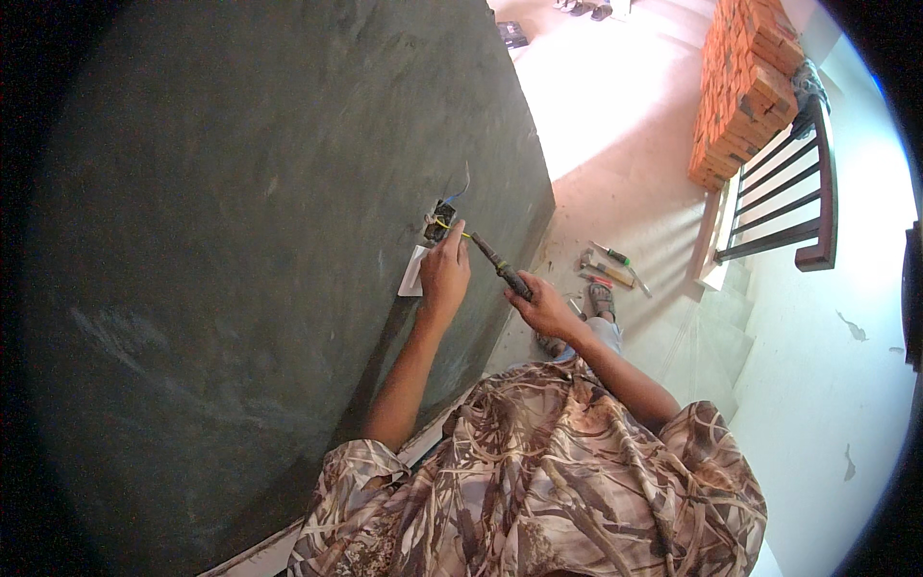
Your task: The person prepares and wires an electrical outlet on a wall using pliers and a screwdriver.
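Light is uneven. The floor [611, 106] glares near the top, washed out to white with a pinkish fringe, while the dark wall [240, 192] on the left stays dim and fades toward its outer side. Strong light appears to come from the upper right, and soft streaks of shadow lie on the floor beside the railing [774, 231]. The left forearm [409, 375] throws a shadow onto the dark wall. The pale wall [817, 337] has a bluish cast. Both hands look reasonably sharp; the wires [448, 200] are too small for fine detail. Fisheye curvature bends outer edges, and the corners go black.
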The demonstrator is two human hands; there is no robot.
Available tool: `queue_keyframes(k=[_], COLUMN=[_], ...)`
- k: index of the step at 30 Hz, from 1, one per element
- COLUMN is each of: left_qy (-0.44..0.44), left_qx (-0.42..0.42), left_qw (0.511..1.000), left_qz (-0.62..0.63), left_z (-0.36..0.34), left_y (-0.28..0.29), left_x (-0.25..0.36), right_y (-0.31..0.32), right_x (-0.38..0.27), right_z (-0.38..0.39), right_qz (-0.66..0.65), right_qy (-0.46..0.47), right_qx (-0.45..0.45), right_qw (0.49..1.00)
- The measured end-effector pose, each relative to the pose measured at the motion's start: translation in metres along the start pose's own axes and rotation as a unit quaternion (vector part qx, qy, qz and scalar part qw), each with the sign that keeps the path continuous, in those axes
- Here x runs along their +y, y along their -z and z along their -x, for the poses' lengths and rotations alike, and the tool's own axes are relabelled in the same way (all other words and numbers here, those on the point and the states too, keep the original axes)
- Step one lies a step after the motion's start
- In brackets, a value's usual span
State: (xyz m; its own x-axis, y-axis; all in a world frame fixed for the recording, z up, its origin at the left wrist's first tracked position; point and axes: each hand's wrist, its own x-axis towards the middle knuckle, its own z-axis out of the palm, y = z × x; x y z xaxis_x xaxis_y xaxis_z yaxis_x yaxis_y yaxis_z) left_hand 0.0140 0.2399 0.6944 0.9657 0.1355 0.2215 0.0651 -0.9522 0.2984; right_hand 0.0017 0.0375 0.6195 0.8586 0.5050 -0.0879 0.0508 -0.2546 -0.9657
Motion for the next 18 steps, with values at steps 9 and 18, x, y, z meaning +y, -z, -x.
queue_keyframes(k=[9,18], left_qy=[-0.02,-0.006], left_qx=[-0.025,-0.046], left_qw=[0.999,0.999], left_qz=[0.008,0.002], left_z=[-0.011,-0.01], left_y=[0.003,0.019], left_x=[0.004,0.001], right_y=[0.1,0.099], right_x=[-0.003,0.004], right_z=[-0.024,-0.055], right_qz=[-0.277,-0.386], right_qy=[-0.207,-0.225], right_qx=[-0.345,-0.454], right_qw=[0.872,0.771])
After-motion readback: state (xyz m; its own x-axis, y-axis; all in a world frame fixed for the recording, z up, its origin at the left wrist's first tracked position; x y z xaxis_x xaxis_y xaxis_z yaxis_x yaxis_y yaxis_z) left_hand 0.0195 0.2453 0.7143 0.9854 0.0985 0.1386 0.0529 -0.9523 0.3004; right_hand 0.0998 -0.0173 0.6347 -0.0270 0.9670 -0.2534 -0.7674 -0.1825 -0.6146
